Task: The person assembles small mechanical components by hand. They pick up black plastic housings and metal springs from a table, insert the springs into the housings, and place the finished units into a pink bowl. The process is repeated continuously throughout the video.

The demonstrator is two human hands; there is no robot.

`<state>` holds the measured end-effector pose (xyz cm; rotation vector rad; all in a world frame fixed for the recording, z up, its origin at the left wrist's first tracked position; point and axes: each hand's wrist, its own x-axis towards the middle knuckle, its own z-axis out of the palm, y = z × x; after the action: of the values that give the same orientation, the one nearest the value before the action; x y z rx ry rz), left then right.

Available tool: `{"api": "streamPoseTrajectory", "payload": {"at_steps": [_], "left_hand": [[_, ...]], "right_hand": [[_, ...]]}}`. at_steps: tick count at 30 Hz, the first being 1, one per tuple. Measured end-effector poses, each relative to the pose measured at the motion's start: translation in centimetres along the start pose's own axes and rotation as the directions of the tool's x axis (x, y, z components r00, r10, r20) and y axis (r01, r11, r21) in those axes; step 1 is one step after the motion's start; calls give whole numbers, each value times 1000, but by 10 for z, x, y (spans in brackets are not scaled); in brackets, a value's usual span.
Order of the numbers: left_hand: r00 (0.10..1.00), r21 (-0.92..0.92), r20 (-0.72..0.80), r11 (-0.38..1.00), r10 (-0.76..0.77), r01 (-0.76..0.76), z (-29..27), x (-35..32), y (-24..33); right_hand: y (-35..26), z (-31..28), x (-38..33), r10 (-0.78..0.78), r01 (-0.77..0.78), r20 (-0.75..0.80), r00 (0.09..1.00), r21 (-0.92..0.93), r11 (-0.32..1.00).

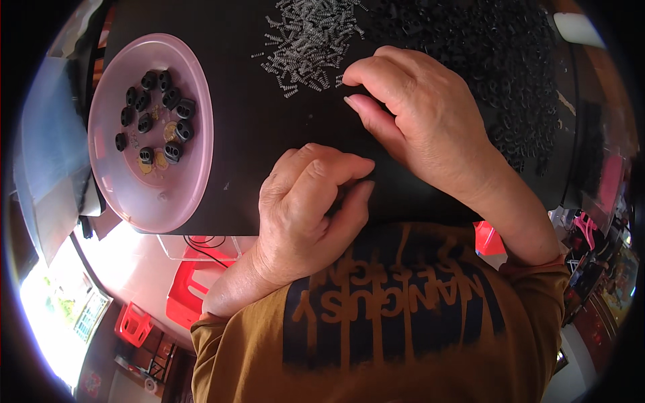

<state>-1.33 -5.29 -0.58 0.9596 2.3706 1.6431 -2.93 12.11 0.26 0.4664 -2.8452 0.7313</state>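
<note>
My left hand (306, 208) is closed near the table's front edge, thumb and index finger close together. What sits inside its curled fingers is hidden. Farther right, my right hand (430, 117) has its thumb and index finger apart. Its index fingertip is at a small metal spring (338, 81) on the near edge of a pile of springs (312, 43). Beyond and to the right of that hand spreads a heap of small black plastic parts (517, 87). At the left, a pink translucent bowl (201, 161) holds several black two-holed cord locks (173, 152).
The dark table (242, 127) carries all these things. A white rounded object (578, 29) lies at its far right corner. Red plastic stools (185, 292) stand on the floor below left, beside a dark cable. Bright daylight enters at the lower left.
</note>
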Motion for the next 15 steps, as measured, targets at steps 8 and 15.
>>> {"api": "streamPoseTrajectory", "payload": {"at_steps": [8,15], "left_hand": [[1000,-39,4,999,2,-2,-2,0,-1],[999,-46,-44,999,-13,11,1,1,-2]], "right_hand": [[2,3,5,-32,32,6,999,-28,999],[1,-4,8,47,-49,27,999,79,996]]}}
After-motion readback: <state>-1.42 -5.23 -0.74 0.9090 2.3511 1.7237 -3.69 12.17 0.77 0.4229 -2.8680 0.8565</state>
